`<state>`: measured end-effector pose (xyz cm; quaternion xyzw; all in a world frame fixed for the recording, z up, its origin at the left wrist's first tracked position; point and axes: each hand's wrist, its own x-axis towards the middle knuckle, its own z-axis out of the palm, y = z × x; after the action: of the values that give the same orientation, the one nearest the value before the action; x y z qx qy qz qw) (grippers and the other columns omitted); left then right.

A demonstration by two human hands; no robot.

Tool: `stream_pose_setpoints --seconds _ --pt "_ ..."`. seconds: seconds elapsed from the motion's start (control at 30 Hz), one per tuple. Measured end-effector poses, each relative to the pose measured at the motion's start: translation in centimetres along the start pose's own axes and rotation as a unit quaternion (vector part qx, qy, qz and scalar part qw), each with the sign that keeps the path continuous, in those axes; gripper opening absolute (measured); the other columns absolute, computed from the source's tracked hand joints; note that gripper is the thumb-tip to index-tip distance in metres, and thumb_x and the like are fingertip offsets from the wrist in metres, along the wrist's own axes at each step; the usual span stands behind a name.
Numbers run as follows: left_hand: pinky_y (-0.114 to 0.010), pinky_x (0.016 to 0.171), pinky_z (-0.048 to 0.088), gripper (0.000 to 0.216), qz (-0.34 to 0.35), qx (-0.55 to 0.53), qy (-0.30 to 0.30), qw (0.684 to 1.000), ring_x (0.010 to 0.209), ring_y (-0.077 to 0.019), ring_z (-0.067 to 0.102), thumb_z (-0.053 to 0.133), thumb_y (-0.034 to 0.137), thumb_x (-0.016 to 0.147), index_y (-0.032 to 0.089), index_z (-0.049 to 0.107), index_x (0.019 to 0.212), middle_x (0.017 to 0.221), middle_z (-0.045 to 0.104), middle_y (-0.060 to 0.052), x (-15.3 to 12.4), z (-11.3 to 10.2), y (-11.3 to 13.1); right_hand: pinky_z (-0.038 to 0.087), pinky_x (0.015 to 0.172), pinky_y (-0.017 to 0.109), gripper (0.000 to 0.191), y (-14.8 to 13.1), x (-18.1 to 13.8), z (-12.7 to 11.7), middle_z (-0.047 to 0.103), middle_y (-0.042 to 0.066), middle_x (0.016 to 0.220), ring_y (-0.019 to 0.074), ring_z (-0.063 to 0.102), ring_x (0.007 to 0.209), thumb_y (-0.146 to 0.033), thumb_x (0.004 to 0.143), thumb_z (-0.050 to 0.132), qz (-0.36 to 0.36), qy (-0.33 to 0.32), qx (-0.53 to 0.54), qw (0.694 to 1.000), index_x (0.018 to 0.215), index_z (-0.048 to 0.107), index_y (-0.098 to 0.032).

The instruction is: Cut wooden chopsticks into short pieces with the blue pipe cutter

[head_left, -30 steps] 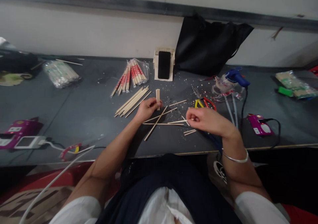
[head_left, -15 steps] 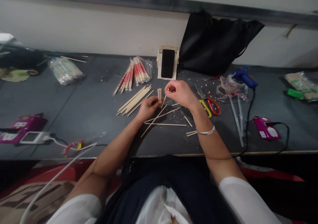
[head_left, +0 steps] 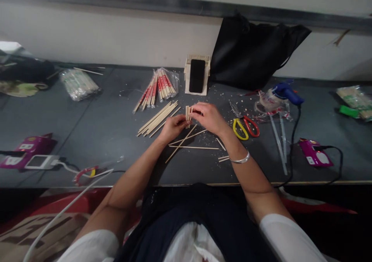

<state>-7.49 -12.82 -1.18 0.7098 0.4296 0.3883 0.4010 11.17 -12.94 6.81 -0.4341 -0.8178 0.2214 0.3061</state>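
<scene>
My left hand [head_left: 174,127] is closed around a small bundle of short cut wooden sticks [head_left: 187,112], held upright above the table. Against the right side of that bundle, my right hand [head_left: 207,116] pinches one more short wooden stick [head_left: 191,111]. Its fingertips touch or nearly touch the bundle. Below both hands, several long thin sticks [head_left: 193,147] lie crossed on the table. To the left is a pile of loose chopsticks [head_left: 158,118]. Scissors with red and yellow handles [head_left: 240,129] lie right of my right hand.
A phone [head_left: 197,76] leans on a stick-built stand at the back, beside red-wrapped chopsticks [head_left: 165,84] and a black bag [head_left: 250,52]. At right are a blue glue gun [head_left: 287,92], clear glue sticks [head_left: 279,143] and a purple power socket [head_left: 315,153]. A white cable [head_left: 69,205] crosses the left edge.
My right hand has moved slightly left and down, bringing its short stick from a slant beside the bundle to upright against it. My left hand still holds the bundle.
</scene>
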Motion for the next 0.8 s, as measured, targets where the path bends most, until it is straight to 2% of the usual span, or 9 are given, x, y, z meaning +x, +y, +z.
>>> stream_pose_setpoints --seconds 0.23,0.5,0.7,0.8 --pt "-0.024 0.064 0.049 0.030 0.026 0.015 0.007 1.000 0.068 -0.0147 0.061 0.068 0.044 0.086 0.016 0.076 0.092 0.076 0.073 -0.001 0.1 0.1 -0.6 0.041 0.075 0.027 0.021 0.8 0.0 1.5 0.057 0.000 0.078 0.0146 0.054 0.076 -0.018 0.093 0.061 -0.009 0.009 0.019 1.000 0.073 0.064 -0.018" --pt "-0.021 0.055 0.041 0.025 0.062 0.040 0.042 0.996 0.057 -0.0105 0.049 0.065 0.040 0.086 0.016 0.070 0.079 0.061 0.060 0.003 -0.2 0.1 0.0 0.043 0.076 0.028 0.014 1.3 -0.2 2.1 0.060 0.001 0.082 0.0158 0.056 0.080 -0.022 0.093 0.065 -0.021 0.026 0.038 0.999 0.081 0.070 -0.018" --pt "-0.022 0.060 0.046 0.028 0.068 0.018 0.025 0.997 0.063 -0.0128 0.057 0.065 0.043 0.087 0.016 0.072 0.085 0.069 0.067 0.000 0.0 0.2 -0.4 0.046 0.078 0.028 0.019 1.9 0.1 2.7 0.063 0.001 0.082 0.0164 0.059 0.082 -0.028 0.094 0.068 -0.016 0.022 0.077 0.997 0.077 0.072 -0.019" --pt "-0.021 0.057 0.043 0.029 0.066 0.033 0.020 0.997 0.060 -0.0118 0.054 0.066 0.044 0.087 0.016 0.072 0.082 0.065 0.064 0.002 0.0 0.0 -0.7 0.046 0.078 0.028 0.019 1.9 0.1 2.8 0.064 0.001 0.082 0.0160 0.059 0.081 -0.027 0.093 0.068 -0.020 0.022 0.076 0.997 0.076 0.072 -0.019"
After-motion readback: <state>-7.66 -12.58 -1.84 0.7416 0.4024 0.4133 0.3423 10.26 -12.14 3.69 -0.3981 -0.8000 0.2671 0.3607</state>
